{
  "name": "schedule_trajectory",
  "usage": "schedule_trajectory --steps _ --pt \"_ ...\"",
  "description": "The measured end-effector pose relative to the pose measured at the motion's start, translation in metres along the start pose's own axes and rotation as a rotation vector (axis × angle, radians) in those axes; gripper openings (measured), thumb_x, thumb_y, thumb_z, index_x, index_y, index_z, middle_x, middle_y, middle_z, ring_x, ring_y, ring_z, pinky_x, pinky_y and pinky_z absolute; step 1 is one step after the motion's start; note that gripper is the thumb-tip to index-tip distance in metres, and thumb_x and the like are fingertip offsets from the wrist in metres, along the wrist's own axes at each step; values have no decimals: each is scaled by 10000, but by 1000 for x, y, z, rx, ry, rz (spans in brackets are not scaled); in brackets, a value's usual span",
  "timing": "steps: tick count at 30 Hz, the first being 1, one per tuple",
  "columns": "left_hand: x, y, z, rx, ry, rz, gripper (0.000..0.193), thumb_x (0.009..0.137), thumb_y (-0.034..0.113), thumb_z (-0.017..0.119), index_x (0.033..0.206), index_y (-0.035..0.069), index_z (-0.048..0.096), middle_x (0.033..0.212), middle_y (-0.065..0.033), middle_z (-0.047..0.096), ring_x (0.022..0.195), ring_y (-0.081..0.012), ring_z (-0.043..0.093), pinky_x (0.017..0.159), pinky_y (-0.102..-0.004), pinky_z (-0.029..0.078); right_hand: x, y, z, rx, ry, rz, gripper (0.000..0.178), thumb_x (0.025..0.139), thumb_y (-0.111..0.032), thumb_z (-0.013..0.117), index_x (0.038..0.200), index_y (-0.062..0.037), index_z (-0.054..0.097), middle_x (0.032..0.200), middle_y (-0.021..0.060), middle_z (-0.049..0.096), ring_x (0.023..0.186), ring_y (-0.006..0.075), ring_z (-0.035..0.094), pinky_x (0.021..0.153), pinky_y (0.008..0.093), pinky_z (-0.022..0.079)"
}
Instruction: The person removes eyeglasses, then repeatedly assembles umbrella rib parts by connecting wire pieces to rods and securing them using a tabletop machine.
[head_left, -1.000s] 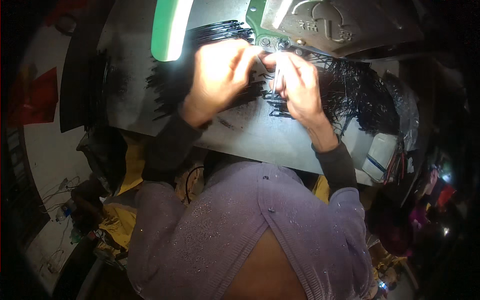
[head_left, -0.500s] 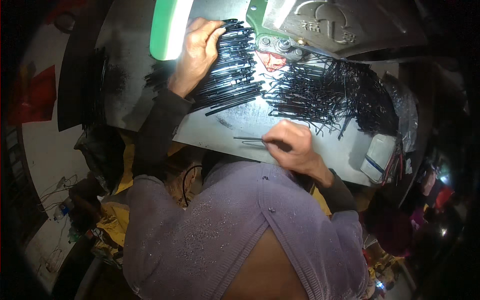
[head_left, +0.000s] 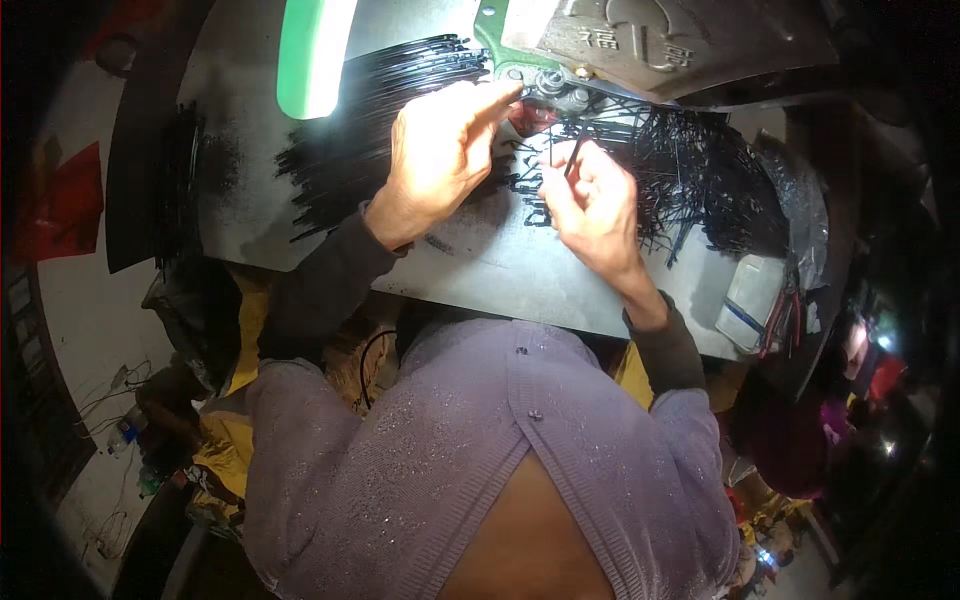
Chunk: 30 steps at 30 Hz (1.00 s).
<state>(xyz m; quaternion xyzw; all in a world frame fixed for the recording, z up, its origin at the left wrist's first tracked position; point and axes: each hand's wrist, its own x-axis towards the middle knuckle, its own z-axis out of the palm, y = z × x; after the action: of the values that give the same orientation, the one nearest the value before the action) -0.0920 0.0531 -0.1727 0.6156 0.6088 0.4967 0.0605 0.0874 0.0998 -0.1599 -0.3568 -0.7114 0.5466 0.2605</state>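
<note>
My right hand [head_left: 600, 215] is closed on a thin black wire piece [head_left: 573, 158] that stands up between thumb and fingers. It is over the near-left part of a tangled heap of black wire pieces [head_left: 665, 165]. To its left is my left hand [head_left: 435, 155], its fingers brought together and reaching to the metal bolts [head_left: 548, 82] of a green fitting. Whatever those fingertips pinch, if anything, is too small to make out. Behind and left of that hand lies a row of straight black rods [head_left: 350, 115], partly hidden by it.
A green-cased bright lamp [head_left: 312, 55] stands at the back left. A large dark metal housing [head_left: 690, 45] overhangs the back right. On the right of the grey metal table [head_left: 500, 285] lie a pale box [head_left: 752, 290] and clear plastic [head_left: 795, 190]. Red cloth [head_left: 70, 205] hangs far left.
My left hand has left the row of rods and moved right to the bolts. My right hand has risen from the table's near edge to the heap, still holding wire.
</note>
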Motion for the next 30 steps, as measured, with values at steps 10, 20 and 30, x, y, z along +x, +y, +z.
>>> schedule_trajectory --steps 10,20,30 --pt "3 7 1 -28 -38 -142 265 813 -40 632 1072 11 657 977 -151 686 873 -209 680 785 -268 517 18 -10 7 242 -39 127 149 886 -33 558 1021 31 559 739 60 592 510 54 522 459 176 434" --pt "8 9 4 32 -29 -113 278 795 -53 636 1055 43 662 836 -140 662 712 -223 660 654 -263 504 24 -4 7 333 8 128 99 868 -26 573 961 9 569 679 43 599 474 55 524 437 196 442" --pt "14 0 15 86 3 -40 234 810 69 610 1037 104 656 736 -76 617 633 -234 627 561 -321 498 29 3 4 346 33 67 110 874 -30 569 978 8 573 695 41 595 512 50 532 445 193 454"
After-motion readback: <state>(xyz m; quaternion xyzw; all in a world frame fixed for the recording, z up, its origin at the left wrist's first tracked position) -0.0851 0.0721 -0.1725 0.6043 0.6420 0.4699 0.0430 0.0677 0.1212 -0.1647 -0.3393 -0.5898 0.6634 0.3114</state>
